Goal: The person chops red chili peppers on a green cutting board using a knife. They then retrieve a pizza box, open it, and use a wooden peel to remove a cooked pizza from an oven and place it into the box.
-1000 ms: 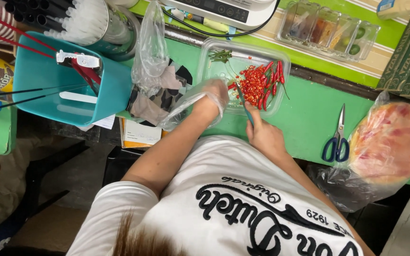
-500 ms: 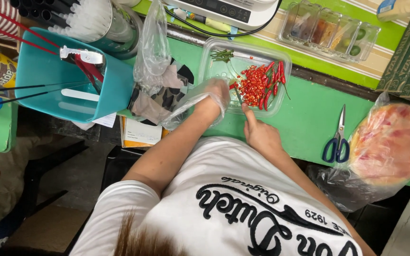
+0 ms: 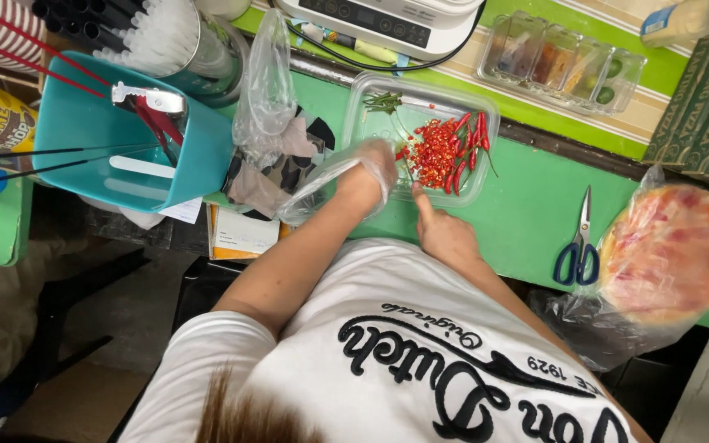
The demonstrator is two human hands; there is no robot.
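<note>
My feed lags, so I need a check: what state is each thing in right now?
Left hand: in a clear plastic glove, at the chillies.
Right hand: bare, on the container's near rim.
Clear container: open, no lid.
Red chillies: some chopped, some whole.
Scissors: closed, flat on the green table.

A green counter [image 3: 535, 213] stands over dark floor [image 3: 84, 328].

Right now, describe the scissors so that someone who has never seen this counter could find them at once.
Start at the green counter and go to the side of the person's right hand, past the clear tray of red chillies. The scissors lie closed on the bare green surface, just before the bagged round pizza. Their blue handles and thin metal blades set them apart.
</note>
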